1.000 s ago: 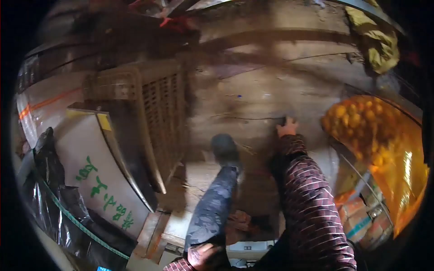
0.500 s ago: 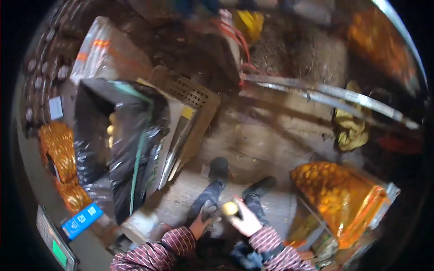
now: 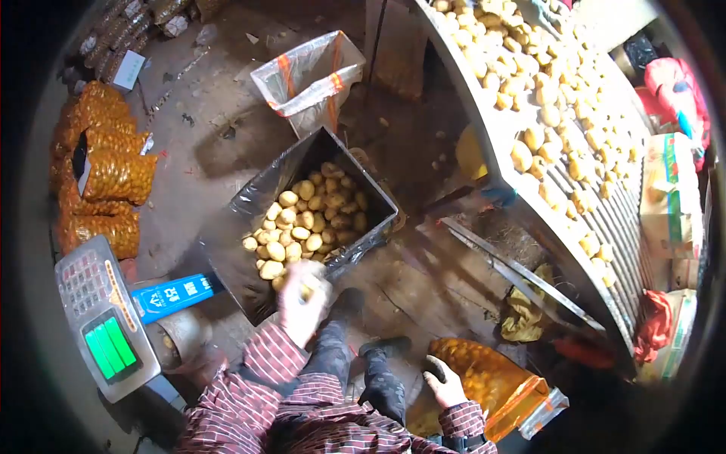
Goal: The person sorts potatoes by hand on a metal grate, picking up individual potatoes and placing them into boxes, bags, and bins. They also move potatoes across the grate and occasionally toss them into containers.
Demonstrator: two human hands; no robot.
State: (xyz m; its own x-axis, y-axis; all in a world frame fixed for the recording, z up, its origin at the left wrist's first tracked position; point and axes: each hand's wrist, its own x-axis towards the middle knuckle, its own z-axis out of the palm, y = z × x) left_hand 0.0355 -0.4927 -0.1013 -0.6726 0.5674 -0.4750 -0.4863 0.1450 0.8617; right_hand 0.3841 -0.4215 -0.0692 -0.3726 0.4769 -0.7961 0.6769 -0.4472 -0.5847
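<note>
My left hand (image 3: 301, 306), in a pale glove and blurred by motion, is over the near edge of a black-lined box (image 3: 361, 170). Its fingers are closed around a yellowish potato (image 3: 308, 290). Many potatoes (image 3: 310, 216) lie heaped inside the box. My right hand (image 3: 446, 384) hangs at the right with fingers apart and dark fingertips, holding nothing I can see. Next to it lies an orange mesh bag (image 3: 476, 371) filled with small round produce.
A slatted sorting table (image 3: 605, 234) covered with potatoes stands at the right. A scale with a green display (image 3: 112, 344) and a blue box (image 3: 175, 296) are at left. Stacked orange bags (image 3: 106, 178) lie behind them; a clear plastic-lined container (image 3: 302, 83) stands beyond the potato box.
The view has swung, bringing the sorting table and the potato box into full sight. My hands, close together before, are now apart: the left over the box, the right beside the orange bag.
</note>
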